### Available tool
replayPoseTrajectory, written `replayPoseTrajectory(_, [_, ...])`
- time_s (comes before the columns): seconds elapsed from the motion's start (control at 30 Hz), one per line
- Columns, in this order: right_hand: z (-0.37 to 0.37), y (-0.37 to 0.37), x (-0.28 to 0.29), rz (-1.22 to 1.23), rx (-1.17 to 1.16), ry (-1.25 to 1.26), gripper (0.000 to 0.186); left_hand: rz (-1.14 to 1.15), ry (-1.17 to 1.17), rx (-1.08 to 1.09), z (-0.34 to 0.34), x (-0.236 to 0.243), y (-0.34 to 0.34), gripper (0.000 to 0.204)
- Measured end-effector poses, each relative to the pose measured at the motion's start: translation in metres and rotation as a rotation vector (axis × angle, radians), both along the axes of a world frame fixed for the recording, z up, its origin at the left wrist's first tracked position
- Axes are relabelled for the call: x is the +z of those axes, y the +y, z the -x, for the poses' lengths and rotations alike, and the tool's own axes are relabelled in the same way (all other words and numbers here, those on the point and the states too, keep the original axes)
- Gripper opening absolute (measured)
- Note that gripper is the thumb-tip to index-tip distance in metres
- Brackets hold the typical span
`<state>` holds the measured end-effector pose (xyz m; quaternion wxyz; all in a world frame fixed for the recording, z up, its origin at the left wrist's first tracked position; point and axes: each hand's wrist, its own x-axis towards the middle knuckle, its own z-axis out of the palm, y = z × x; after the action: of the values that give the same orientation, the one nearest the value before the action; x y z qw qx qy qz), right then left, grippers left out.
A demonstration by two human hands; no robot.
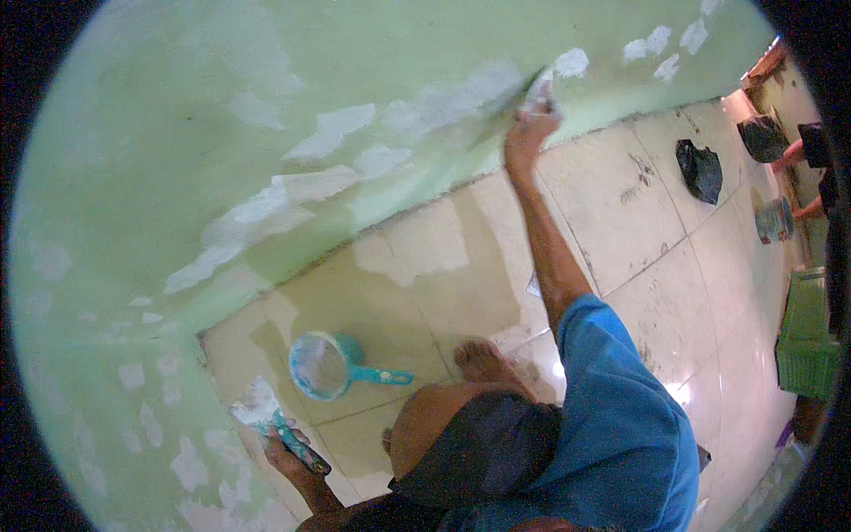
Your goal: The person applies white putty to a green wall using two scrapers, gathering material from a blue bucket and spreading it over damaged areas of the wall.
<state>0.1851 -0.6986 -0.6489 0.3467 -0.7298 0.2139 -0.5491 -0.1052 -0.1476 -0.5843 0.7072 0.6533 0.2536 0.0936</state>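
Note:
My right hand [530, 135] is stretched out to the green wall [372, 53], closed round a small scraper [540, 89] whose blade touches or nearly touches the wall beside a white filler patch [572, 62]. The hand is slightly blurred. Low on the left, my left hand [288, 457] grips a putty knife [282, 427] with a teal and black handle. White filler covers its wide blade. Between my left hand and my bare foot [483, 362], a teal dipper [321, 365] with a long handle stands on the floor, holding pale filler.
Pale tiles [638, 257] meet the wall along a dirty edge. A black plastic bag [698, 171] lies on the floor. At the far right, another person's hands [808, 211] are at a clear bucket [774, 221], near a green crate [805, 332].

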Motion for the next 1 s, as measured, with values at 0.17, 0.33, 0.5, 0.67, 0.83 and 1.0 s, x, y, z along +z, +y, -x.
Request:
replayPoseTrajectory(0.17, [0.034,0.081,-0.014,0.074,0.254,0.259,0.058,-0.034,-0.048,0.032,0.006,-0.003,0.017,0.023])
replayPoseTrajectory(0.33, [0.046,-0.01,-0.017,-0.598,0.289,-0.089,0.034,-0.14,-0.047,0.074,0.001,0.014,-0.012,0.023])
replayPoseTrajectory(0.5, [0.021,-0.011,0.003,-0.495,0.23,0.066,0.041,-0.044,-0.024,0.057,-0.001,-0.004,0.001,0.025])
replayPoseTrajectory(0.67, [0.051,0.073,0.005,0.034,0.452,0.203,0.035,-0.173,-0.088,0.049,0.0,0.009,-0.008,0.026])
replayPoseTrajectory(0.83, [0.03,-0.031,0.007,-0.491,0.238,-0.232,0.022,-0.212,-0.083,0.112,0.004,0.008,-0.016,0.025])
replayPoseTrajectory(1.0, [0.019,0.025,0.025,-0.11,0.125,0.019,0.028,-0.02,-0.093,0.082,0.002,0.0,0.0,0.024])
